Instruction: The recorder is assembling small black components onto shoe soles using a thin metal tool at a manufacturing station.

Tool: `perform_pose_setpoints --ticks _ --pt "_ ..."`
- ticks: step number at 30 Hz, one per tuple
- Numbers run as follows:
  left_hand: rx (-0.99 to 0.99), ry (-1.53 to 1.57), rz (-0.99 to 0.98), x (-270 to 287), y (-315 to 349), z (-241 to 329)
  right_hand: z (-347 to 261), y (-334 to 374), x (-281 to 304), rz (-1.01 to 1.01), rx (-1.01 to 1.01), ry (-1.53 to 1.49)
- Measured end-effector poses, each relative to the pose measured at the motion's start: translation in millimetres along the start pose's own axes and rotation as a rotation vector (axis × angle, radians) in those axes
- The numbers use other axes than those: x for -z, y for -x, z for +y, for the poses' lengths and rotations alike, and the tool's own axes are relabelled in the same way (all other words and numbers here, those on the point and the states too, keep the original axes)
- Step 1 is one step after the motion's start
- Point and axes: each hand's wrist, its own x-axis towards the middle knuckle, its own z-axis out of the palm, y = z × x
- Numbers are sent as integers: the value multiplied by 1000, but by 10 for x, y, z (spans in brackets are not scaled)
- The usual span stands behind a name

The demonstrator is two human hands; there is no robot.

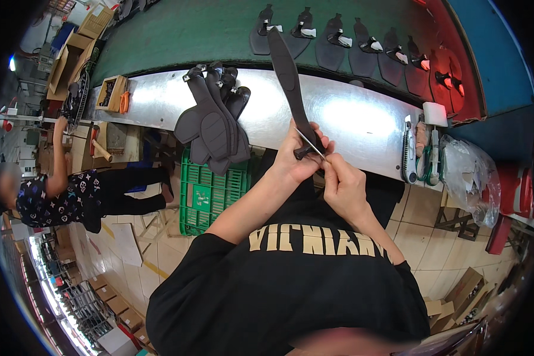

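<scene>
My left hand (295, 153) is closed round one end of a long dark grey shoe insole (286, 74), whose other end points away over the bench. A short black stub juts out beside my left fingers; its kind is unclear. My right hand (345, 181) pinches the near end of a thin pale metal-looking rod (310, 142), which lies across the insole at my left fingers. The rod's exact kind is too small to tell. Left of my hands, a pile of similar dark insoles (215, 127) with glossy black ends overhangs the bench edge.
Along the shiny metal bench (154, 98) runs a green conveyor belt (184, 32) with a row of dark soles (332, 50). A green crate (213, 199) stands below. A box cutter (409, 155), scissors (435, 157) and a plastic bag (471, 178) are at right. Another person (59, 190) works at left.
</scene>
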Motion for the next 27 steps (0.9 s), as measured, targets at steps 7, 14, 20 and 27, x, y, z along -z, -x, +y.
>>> perform_pose_setpoints --ticks 7,14,20,27 --pt "-87 -19 118 27 -58 48 -93 152 -61 -177 76 -25" --pt "-108 -215 65 -65 -6 6 -145 -136 105 -14 38 -172" --pt "-163 -414 -10 116 -27 -112 14 -283 -10 -38 95 -214" --pt "18 -505 -123 49 186 -7 55 -225 205 62 -65 -425"
